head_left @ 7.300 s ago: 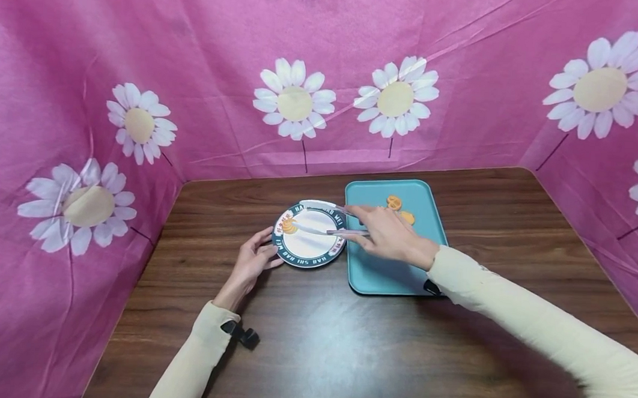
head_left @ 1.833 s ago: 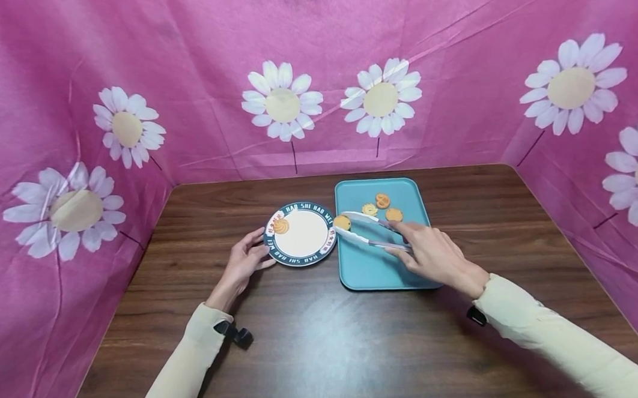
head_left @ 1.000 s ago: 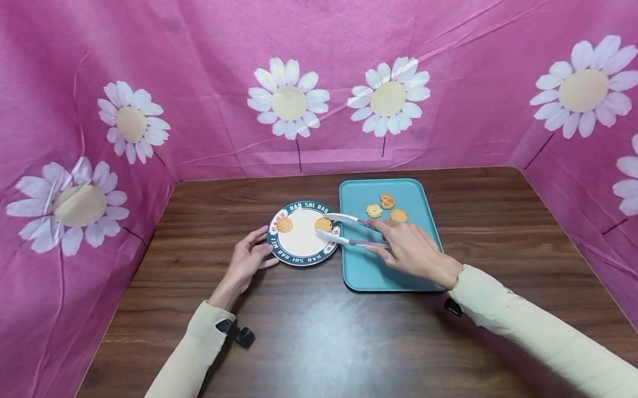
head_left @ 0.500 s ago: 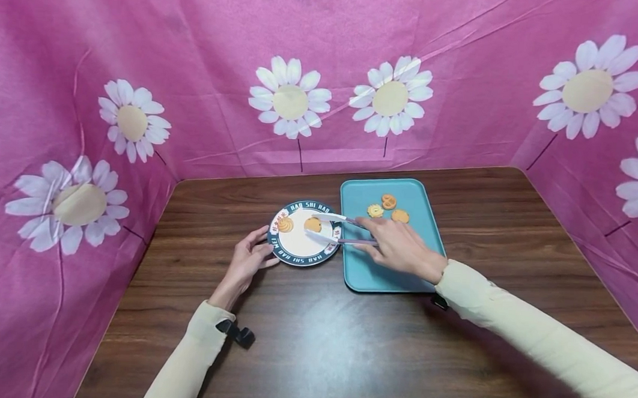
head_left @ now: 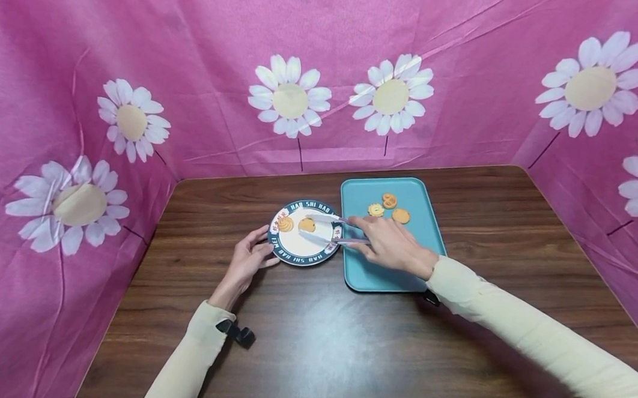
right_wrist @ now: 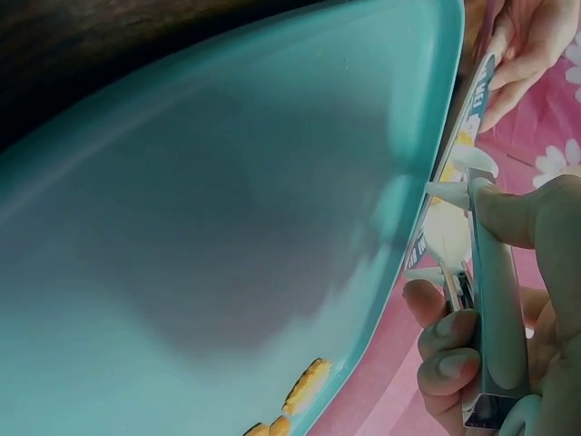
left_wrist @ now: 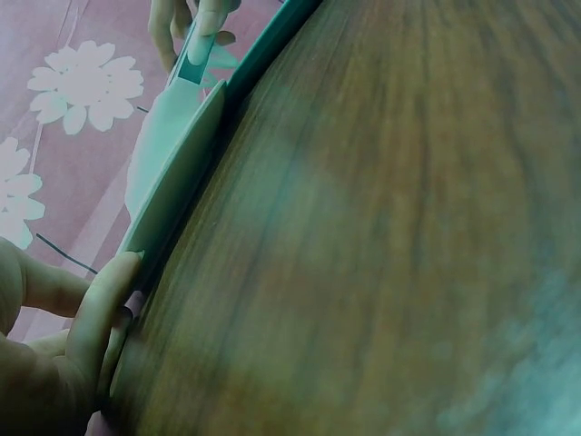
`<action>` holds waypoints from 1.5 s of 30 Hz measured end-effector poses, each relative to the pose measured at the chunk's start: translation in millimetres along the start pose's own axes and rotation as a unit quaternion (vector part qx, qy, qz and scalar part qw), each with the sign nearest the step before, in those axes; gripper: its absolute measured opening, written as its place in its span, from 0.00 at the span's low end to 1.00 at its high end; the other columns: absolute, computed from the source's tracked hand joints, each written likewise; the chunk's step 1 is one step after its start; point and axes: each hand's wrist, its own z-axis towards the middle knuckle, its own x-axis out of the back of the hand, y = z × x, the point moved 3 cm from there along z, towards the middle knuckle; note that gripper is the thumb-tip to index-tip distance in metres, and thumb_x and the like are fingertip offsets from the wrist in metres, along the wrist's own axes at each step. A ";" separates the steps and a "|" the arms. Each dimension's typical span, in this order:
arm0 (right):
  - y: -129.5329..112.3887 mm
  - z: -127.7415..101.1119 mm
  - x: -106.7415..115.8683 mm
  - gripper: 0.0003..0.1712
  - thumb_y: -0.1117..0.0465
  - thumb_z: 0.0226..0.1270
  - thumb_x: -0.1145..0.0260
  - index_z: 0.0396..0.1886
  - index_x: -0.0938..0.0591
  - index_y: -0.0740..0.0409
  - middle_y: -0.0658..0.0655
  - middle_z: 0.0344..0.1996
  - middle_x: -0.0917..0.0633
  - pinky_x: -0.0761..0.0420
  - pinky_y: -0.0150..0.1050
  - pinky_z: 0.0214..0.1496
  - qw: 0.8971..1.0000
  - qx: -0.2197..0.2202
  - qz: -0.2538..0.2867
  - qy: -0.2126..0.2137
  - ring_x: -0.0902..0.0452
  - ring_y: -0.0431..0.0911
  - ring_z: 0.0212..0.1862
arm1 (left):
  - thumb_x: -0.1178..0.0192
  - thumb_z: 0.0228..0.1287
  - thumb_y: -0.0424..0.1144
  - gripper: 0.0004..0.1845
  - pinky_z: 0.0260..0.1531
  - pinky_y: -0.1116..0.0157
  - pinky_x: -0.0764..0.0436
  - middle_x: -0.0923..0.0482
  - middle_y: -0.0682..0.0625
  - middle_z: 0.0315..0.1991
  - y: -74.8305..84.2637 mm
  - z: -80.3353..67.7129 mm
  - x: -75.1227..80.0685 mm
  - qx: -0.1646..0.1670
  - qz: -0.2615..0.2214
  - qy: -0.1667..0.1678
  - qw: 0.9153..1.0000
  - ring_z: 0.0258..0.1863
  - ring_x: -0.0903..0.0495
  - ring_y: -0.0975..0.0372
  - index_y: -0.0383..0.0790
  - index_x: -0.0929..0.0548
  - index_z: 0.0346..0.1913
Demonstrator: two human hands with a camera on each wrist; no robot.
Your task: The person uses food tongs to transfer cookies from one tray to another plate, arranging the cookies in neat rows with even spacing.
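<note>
My left hand point(head_left: 246, 260) holds the left rim of a round white plate point(head_left: 300, 246) with a dark, lettered border. My right hand point(head_left: 389, 242) grips a pair of tongs point(head_left: 353, 241), which reach over the plate from the right. Between the tongs' white tips is a round yellow cookie point(head_left: 307, 225); whether it rests on the plate or hangs just above it, I cannot tell. Just left of it, a swirl cookie point(head_left: 285, 223) lies near the plate's left rim. The right wrist view shows fingers and thumb wrapped around the tongs point(right_wrist: 497, 309).
A teal tray point(head_left: 369, 277) stands against the plate's right side. Toward its far end lie a pretzel-shaped cookie point(head_left: 388, 201), a frilled cookie point(head_left: 375, 210) and a round cookie point(head_left: 401, 215). Pink flowered cloth point(head_left: 214, 127) hangs around the wooden table point(head_left: 290, 342).
The tongs have carried the round cookie leftward from the tray's left edge onto the plate area, toward the swirl cookie. The swirl cookie, earlier at the tongs, lies free. My left hand stays at the rim.
</note>
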 end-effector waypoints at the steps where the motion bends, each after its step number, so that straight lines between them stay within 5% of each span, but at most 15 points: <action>1: -0.1 0.5 -0.4 0.31 0.42 0.73 0.32 0.68 0.21 0.52 0.53 0.36 0.13 0.30 0.30 0.13 1.000 0.000 0.001 0.000 0.28 0.40 0.25 | 0.50 0.75 0.21 0.34 0.46 0.70 0.07 0.39 0.35 0.77 -0.2 0.0 0.0 0.000 0.000 0.000 1.000 0.53 0.21 0.63 0.36 0.39 0.81; 36: 2.2 5.9 -1.3 0.34 0.42 0.73 0.32 0.71 0.23 0.54 0.59 0.48 0.11 0.29 0.31 0.13 1.000 -0.013 -0.001 -0.009 0.27 0.42 0.24 | 0.50 0.75 0.20 0.33 0.46 0.70 0.07 0.39 0.34 0.76 1.0 -0.5 -1.0 -0.007 0.000 -0.001 1.000 0.54 0.21 0.61 0.36 0.39 0.80; 45: 7.1 -4.2 5.0 0.36 0.41 0.72 0.32 0.72 0.24 0.54 0.60 0.48 0.11 0.23 0.33 0.23 0.999 -0.016 0.026 0.021 0.24 0.43 0.30 | 0.50 0.74 0.20 0.34 0.45 0.71 0.07 0.39 0.34 0.76 0.8 -1.4 -0.5 -0.005 -0.004 -0.001 1.000 0.52 0.21 0.63 0.36 0.39 0.80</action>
